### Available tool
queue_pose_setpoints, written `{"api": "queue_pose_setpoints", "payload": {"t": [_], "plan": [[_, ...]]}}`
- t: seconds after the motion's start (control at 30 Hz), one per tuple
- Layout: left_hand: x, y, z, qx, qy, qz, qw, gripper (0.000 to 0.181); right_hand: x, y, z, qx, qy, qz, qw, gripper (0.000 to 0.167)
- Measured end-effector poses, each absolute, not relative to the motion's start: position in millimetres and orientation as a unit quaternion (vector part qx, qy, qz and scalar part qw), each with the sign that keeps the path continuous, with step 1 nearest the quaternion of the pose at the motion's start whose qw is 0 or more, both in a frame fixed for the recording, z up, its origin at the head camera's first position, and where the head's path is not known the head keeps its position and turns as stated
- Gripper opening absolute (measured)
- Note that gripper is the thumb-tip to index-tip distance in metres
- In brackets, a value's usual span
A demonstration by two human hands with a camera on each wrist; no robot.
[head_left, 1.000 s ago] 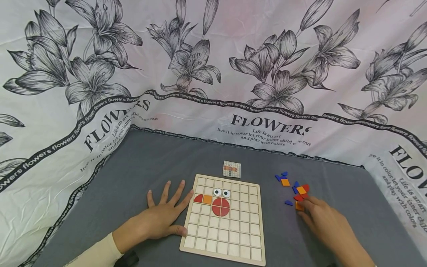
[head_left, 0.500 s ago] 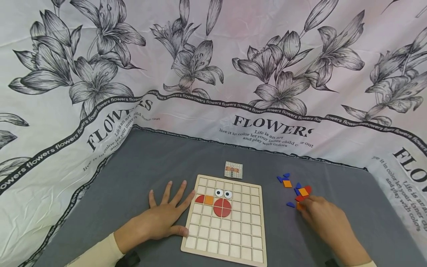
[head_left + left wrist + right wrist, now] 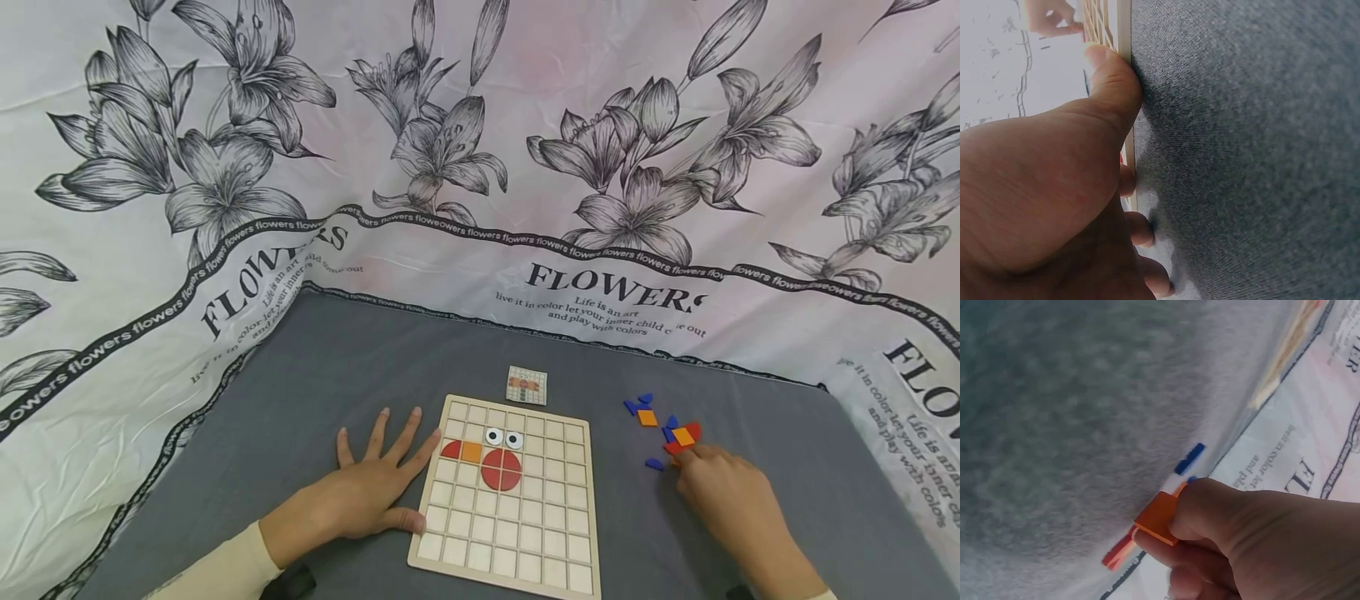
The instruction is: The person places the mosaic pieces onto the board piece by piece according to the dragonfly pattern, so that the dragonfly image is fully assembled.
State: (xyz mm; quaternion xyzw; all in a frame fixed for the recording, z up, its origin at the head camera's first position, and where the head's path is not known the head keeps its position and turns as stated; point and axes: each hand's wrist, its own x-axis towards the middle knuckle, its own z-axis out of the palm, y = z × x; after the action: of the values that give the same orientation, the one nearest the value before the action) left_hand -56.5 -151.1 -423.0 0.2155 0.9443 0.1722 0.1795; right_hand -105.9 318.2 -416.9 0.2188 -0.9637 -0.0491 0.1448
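Note:
My left hand [image 3: 363, 498] lies with fingers spread on the cloth, its thumb and index fingertip touching the left edge of the wooden grid board [image 3: 507, 534]. In the left wrist view the thumb rests on the board's rim. Set in the board are two eye pieces [image 3: 493, 436], a red circle of quarter pieces [image 3: 501, 470], an orange square [image 3: 471, 452] and a red quarter piece [image 3: 451, 450]. My right hand [image 3: 731, 497] pinches an orange square tile [image 3: 1158, 517] between thumb and finger, beside the loose pieces; the head view mostly hides that tile.
A small pattern card [image 3: 527, 385] lies behind the board. Loose blue pieces [image 3: 654, 464], orange squares [image 3: 647, 418] and red pieces [image 3: 694, 430] lie to the right. A flower-printed curtain [image 3: 600, 308] borders the grey cloth [image 3: 390, 350] behind.
My right hand's fingers have closed over the nearest orange square, which they now pinch. My left hand stays in place at the board; the head view has shifted slightly.

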Motion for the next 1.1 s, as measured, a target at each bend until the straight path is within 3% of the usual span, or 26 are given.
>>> {"api": "queue_pose_setpoints", "payload": {"t": [0.2, 0.5, 0.97, 1.1], "plan": [[-57, -151, -423, 0.217, 0.945, 0.169, 0.177, 0.109, -95, 308, -407, 0.225, -0.963, -0.037, 0.142, 0.015], [-57, -151, -424, 0.214, 0.945, 0.169, 0.179, 0.109, -83, 273, -398, 0.293, -0.928, 0.019, 0.232, 0.026], [-57, -151, -424, 0.216, 0.945, 0.172, 0.178, 0.109, -75, 187, -390, 0.403, -0.886, 0.081, 0.216, 0.022], [-58, -153, -428, 0.227, 0.942, 0.176, 0.173, 0.109, -73, 164, -390, 0.417, -0.886, 0.089, 0.182, 0.018]]}}
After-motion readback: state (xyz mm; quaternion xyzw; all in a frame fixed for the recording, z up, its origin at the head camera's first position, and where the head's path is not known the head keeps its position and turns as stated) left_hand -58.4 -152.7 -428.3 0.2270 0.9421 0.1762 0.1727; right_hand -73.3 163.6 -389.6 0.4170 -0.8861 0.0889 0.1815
